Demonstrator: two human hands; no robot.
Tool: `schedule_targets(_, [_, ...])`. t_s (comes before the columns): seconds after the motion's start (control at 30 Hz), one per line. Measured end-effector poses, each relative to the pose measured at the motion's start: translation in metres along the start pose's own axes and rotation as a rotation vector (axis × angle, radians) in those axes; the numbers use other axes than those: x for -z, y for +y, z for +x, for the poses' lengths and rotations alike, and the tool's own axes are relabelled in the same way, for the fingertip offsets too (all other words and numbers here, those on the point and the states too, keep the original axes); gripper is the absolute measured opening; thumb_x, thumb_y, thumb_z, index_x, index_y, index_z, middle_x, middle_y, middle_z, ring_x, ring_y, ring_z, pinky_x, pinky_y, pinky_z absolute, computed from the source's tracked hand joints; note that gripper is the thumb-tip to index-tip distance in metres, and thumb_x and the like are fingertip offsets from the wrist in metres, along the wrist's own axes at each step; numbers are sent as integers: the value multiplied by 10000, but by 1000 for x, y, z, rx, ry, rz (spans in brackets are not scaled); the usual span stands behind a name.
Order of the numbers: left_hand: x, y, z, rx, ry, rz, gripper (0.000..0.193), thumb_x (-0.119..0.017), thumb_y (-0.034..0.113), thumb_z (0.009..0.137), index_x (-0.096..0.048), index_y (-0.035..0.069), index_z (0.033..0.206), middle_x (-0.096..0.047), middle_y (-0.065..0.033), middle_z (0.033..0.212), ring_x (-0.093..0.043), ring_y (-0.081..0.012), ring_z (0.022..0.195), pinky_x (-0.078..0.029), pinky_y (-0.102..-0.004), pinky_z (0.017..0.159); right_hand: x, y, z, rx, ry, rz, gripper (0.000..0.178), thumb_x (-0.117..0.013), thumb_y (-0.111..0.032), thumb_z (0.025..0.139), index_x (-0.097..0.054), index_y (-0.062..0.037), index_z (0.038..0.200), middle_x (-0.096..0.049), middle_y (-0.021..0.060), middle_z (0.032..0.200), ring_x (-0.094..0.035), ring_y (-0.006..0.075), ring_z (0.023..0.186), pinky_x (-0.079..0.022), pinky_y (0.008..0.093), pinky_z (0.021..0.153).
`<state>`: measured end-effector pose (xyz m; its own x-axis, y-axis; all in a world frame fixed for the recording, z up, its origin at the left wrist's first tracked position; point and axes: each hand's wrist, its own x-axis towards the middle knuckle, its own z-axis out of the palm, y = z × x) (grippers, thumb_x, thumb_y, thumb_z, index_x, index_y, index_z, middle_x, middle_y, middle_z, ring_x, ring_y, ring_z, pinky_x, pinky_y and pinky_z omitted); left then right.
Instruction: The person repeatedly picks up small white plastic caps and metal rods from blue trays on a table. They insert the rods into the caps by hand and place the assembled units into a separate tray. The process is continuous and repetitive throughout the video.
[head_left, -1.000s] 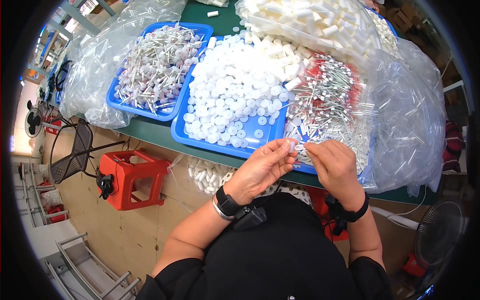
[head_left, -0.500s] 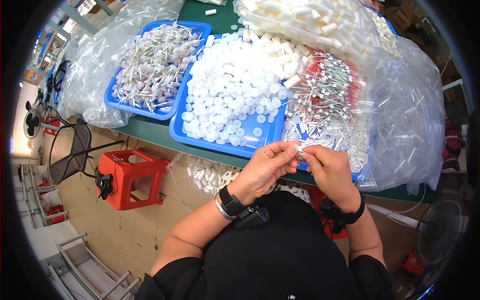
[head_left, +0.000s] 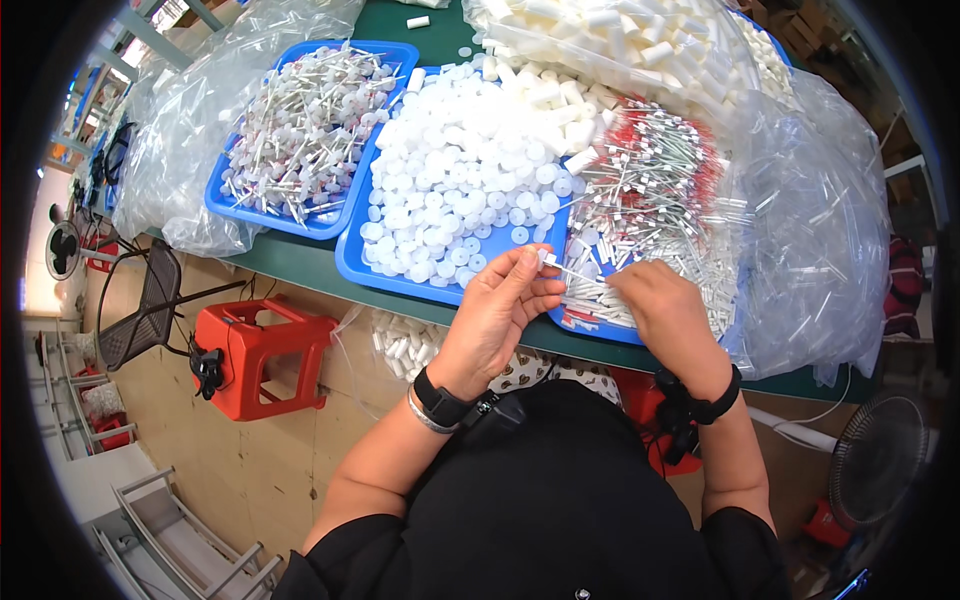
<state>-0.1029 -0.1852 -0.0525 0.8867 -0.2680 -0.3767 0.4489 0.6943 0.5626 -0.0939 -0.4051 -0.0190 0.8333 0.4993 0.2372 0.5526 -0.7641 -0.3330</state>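
Observation:
My left hand (head_left: 505,305) pinches a thin white stem piece with a small white block end (head_left: 549,260) between thumb and forefinger, above the near edge of the trays. The piece's thin stem stretches to the right, toward the closed fingertips of my right hand (head_left: 665,308), which appear to grip its other end. Below both hands lies a blue tray (head_left: 590,330) with short white tubes (head_left: 700,285) and a pile of thin stem pieces with red and white ends (head_left: 655,165). Left of it, another blue tray (head_left: 400,283) holds translucent white discs (head_left: 470,200).
A third blue tray (head_left: 225,205) at the left is heaped with stems fitted with discs. White foam-like cylinders (head_left: 620,45) spill from a clear bag at the back. Plastic bags (head_left: 815,240) flank the green table (head_left: 310,262). A red stool (head_left: 255,355) stands on the floor.
My hands have drawn apart: the left moved left and up, the right slightly right. The thin stem now shows between them; before, their fingertips met around a small white piece.

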Motion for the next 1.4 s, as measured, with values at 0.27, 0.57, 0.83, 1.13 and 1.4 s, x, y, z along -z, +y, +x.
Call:
schedule_targets(0.27, [-2,-5,-1,40,-17,48,306,-574,241,974,-567,24,1189,-645,-94,1001,-661,-186,939,-540,-299,830,-8,5,1,24,-98,-67,116,-620,-23,762,-646,-29,874,-619,94,824,-612,275,788,-500,375,677])
schedule_targets(0.57, [-5,-9,-1,2,-6,77,295,-561,214,980,-557,5,1187,-640,-132,1021,-660,-218,984,-542,-311,868,11,-10,-1,-135,38,347,76,-659,-46,837,-634,5,888,-658,129,789,-640,299,683,-496,355,611])
schedule_targets(0.83, [-15,-15,-8,35,-86,223,338,-551,168,983,-538,-7,1271,-638,-140,1099,-644,-182,1006,-528,-297,892,3,-15,-1,-85,101,457,74,-632,-64,887,-640,9,895,-656,111,779,-643,228,639,-497,316,579])
schedule_targets(1.13, [-9,-13,-13,12,-148,430,341,-586,181,965,-577,-15,1244,-658,-67,1081,-631,-136,978,-499,-262,807,1,-23,-6,-585,-311,1161,217,-540,-184,989,-634,6,1036,-652,57,768,-634,94,640,-515,229,553])
schedule_targets(1.4, [-1,7,-9,-26,7,251,328,-554,206,984,-561,-7,1234,-664,-85,1024,-674,-155,896,-539,-259,784,-5,16,5,-65,-14,-45,112,-603,-48,810,-650,-22,909,-629,112,821,-629,287,768,-514,368,647])
